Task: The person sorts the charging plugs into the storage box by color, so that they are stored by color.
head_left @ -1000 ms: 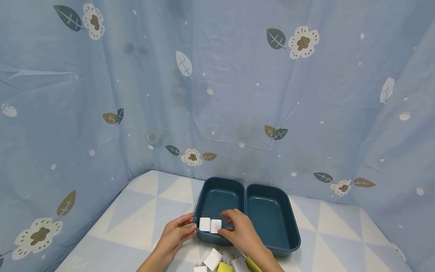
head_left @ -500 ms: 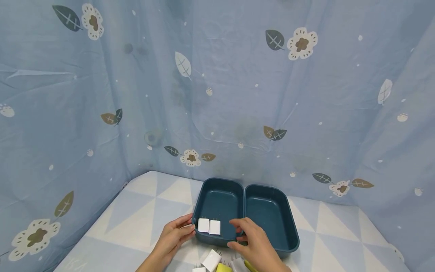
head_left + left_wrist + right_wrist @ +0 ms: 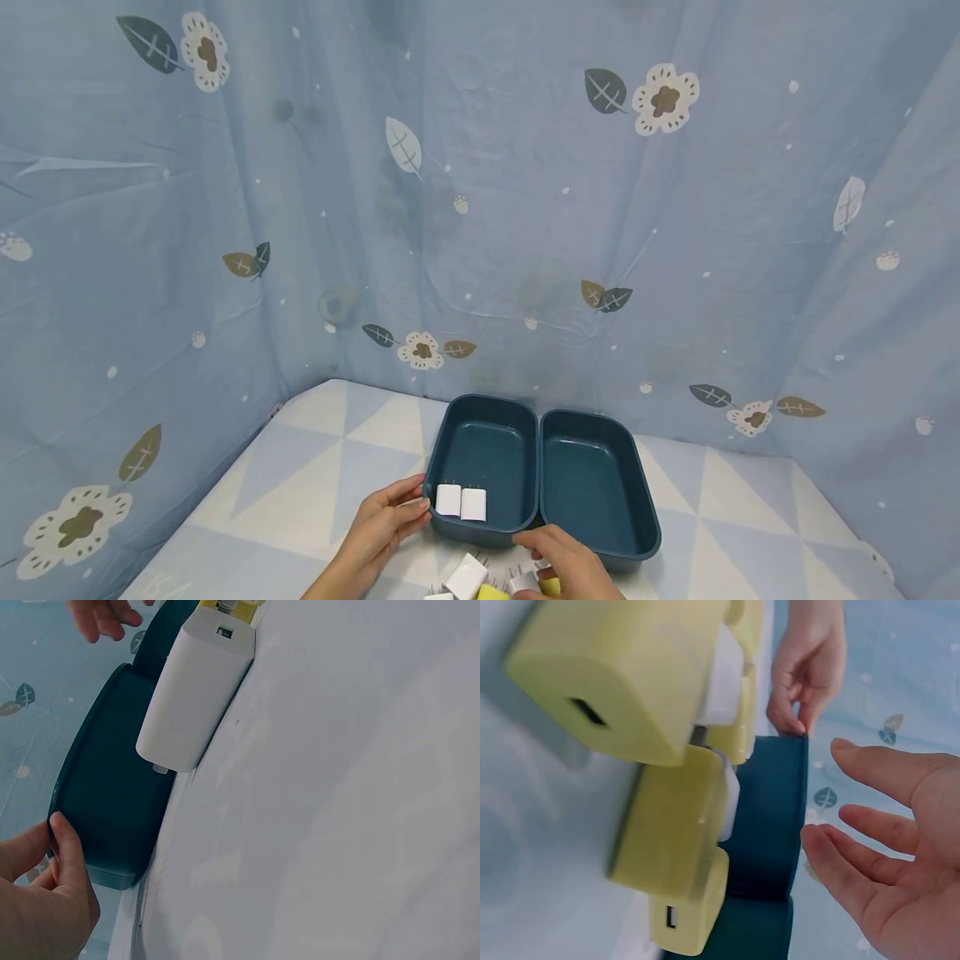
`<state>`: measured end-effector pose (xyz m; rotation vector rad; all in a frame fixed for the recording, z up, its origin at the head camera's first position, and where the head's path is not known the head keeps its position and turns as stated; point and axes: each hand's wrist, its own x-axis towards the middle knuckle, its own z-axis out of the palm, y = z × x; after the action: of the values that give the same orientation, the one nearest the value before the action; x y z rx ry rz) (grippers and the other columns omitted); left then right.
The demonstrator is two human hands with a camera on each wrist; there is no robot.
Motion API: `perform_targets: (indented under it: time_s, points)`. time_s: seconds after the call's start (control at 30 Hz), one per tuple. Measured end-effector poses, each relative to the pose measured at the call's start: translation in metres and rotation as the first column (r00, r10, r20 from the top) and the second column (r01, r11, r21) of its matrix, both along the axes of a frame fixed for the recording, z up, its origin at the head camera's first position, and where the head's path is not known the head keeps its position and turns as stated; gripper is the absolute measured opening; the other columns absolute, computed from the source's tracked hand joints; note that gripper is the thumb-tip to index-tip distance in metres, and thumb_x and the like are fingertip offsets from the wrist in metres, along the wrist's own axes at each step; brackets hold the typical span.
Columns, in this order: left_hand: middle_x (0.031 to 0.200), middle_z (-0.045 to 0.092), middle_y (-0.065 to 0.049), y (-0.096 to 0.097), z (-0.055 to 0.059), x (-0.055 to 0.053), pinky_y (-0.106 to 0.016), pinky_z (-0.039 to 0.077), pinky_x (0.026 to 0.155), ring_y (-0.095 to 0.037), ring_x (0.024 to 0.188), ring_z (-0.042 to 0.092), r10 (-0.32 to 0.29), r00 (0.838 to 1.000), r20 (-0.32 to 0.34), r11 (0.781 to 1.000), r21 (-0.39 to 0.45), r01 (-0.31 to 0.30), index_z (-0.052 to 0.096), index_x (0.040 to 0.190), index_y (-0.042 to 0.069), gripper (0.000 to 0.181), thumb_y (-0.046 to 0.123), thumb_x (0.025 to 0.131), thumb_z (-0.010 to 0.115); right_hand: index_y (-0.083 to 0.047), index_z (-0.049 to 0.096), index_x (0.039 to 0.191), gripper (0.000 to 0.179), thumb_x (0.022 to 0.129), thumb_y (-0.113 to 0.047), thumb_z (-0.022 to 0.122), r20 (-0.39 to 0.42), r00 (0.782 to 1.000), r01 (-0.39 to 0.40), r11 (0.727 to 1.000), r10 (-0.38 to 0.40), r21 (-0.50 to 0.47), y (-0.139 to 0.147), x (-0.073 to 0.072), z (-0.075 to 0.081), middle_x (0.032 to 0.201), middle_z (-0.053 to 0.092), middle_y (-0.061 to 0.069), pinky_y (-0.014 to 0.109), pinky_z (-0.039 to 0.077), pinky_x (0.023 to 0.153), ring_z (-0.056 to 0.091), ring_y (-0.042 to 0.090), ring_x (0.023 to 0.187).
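In the head view my left hand (image 3: 378, 529) pinches the near left rim of the left dark teal box (image 3: 487, 454). The left wrist view shows thumb and fingers on either side of that rim. Two white plug chargers (image 3: 461, 503) stand side by side in the box's near left corner, prongs toward the back. My right hand (image 3: 570, 562) is over the loose chargers in front of the boxes, its fingers apart and holding nothing in the right wrist view. Below it lie a white charger (image 3: 466, 576), a pale grey charger (image 3: 522, 581) and yellow chargers (image 3: 667, 825).
A second teal box (image 3: 596, 492) stands against the right side of the first. The table (image 3: 300, 483) has a cloth of white and pale blue triangles. A blue flowered curtain (image 3: 495, 208) hangs behind and on both sides.
My right hand has let go of the second white charger in the left box and drawn back toward the loose chargers. The left hand has stayed on the rim.
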<state>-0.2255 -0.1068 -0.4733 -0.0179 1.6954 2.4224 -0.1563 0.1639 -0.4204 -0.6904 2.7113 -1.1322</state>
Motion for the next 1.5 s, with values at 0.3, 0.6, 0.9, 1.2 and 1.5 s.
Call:
perform_targets:
  time_s: [0.3,0.6,0.9,1.2,1.5]
  points:
    - [0.112,0.047,-0.016,-0.001,-0.001,0.002,-0.03,0.053,0.084,-0.016,0.086,0.059,-0.005,1.0,-0.002,1.0,0.012,0.005,0.037,0.134,-0.013,0.06,-0.003,0.082,0.065,-0.009,0.063,0.103,0.037,0.081,-0.038,0.07,-0.111,0.988,-0.091,0.988,0.105,0.125,0.012,0.001,-0.025,0.084,0.053,-0.012,0.018,0.046,0.055,0.045,-0.003,0.066]
    - [0.114,0.047,-0.016,0.0,-0.003,0.001,-0.031,0.053,0.084,-0.016,0.088,0.058,0.01,1.0,0.014,1.0,0.01,-0.01,0.038,0.134,-0.012,0.06,-0.004,0.081,0.066,-0.011,0.066,0.103,0.04,0.082,-0.046,0.066,-0.137,0.982,-0.084,0.954,0.127,0.287,0.016,-0.004,-0.035,0.08,0.044,-0.017,0.018,0.041,0.058,0.038,-0.002,0.07]
    - [0.11,0.048,-0.015,0.0,-0.001,0.0,-0.03,0.053,0.083,-0.015,0.087,0.059,0.02,1.0,0.014,1.0,0.014,-0.02,0.039,0.134,-0.012,0.06,-0.002,0.082,0.066,-0.012,0.065,0.11,0.055,0.081,-0.059,0.058,-0.187,0.97,-0.09,0.941,0.157,0.326,0.016,-0.005,-0.036,0.095,0.053,-0.009,0.023,0.047,0.066,0.044,0.0,0.078]
    - [0.112,0.048,-0.017,0.002,0.004,0.001,-0.031,0.053,0.084,-0.016,0.087,0.059,0.024,1.0,0.017,1.0,-0.003,-0.023,0.039,0.134,-0.011,0.058,-0.002,0.083,0.065,-0.016,0.06,0.119,0.063,0.078,-0.063,0.06,-0.072,0.987,-0.097,0.899,0.141,0.427,0.009,-0.008,-0.033,0.11,0.055,-0.005,0.025,0.05,0.072,0.047,0.007,0.088]
    - [0.111,0.049,-0.017,0.001,0.005,0.001,-0.03,0.053,0.083,-0.016,0.086,0.06,0.022,1.0,0.013,1.0,0.01,-0.022,0.04,0.134,-0.011,0.057,-0.003,0.083,0.065,-0.012,0.061,0.117,0.058,0.077,-0.053,0.068,-0.067,0.985,-0.113,0.878,0.162,0.465,0.004,-0.009,-0.032,0.11,0.056,-0.003,0.024,0.047,0.07,0.044,0.006,0.084]
